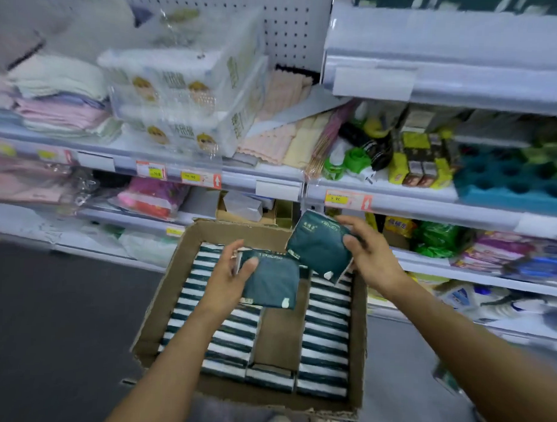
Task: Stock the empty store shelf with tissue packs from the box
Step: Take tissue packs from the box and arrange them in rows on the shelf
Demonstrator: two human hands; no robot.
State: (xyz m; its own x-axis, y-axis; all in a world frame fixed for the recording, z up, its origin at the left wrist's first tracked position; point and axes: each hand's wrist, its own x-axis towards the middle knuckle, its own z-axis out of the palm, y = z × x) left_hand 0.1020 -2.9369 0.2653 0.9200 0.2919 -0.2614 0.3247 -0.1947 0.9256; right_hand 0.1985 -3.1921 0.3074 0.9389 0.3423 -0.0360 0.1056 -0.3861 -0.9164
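The left hand (229,274) grips a dark green tissue pack (270,281) by its left edge, thumb on top, above the open cardboard box (160,298). The right hand (369,250) holds a second green pack (317,245), tilted, over the far right corner of the box. Inside the box, more packs (325,335) stand in rows (the middle row is partly gone). Behind the box are store shelves (428,209) with goods.

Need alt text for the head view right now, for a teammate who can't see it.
Each hand holds a dark green tissue pack above an open cardboard box of packs: left hand with the lower pack, right hand with the higher pack. Stocked store shelves stand behind.
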